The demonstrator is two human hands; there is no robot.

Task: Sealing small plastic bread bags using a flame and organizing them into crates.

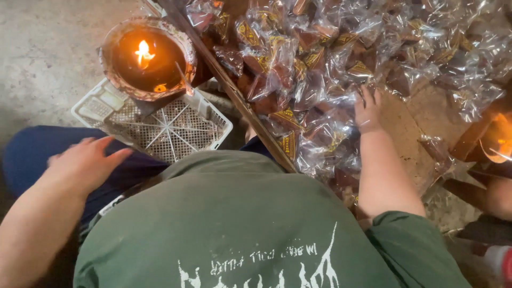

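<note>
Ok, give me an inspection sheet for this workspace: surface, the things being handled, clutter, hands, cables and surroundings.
Surface: flat brown board, mostly covered by packets.
Job's things: heap of clear plastic packets with brown contents.
Clutter: white plastic lattice basket; round clay bowl with a burning flame standing on it; second flame at the right edge.
Hands: right hand open, fingers on the packets; left hand open, empty, over the blue-clad knee.
Cables: nothing seen.
Surroundings: grey concrete floor; another person's arm at right.
</note>
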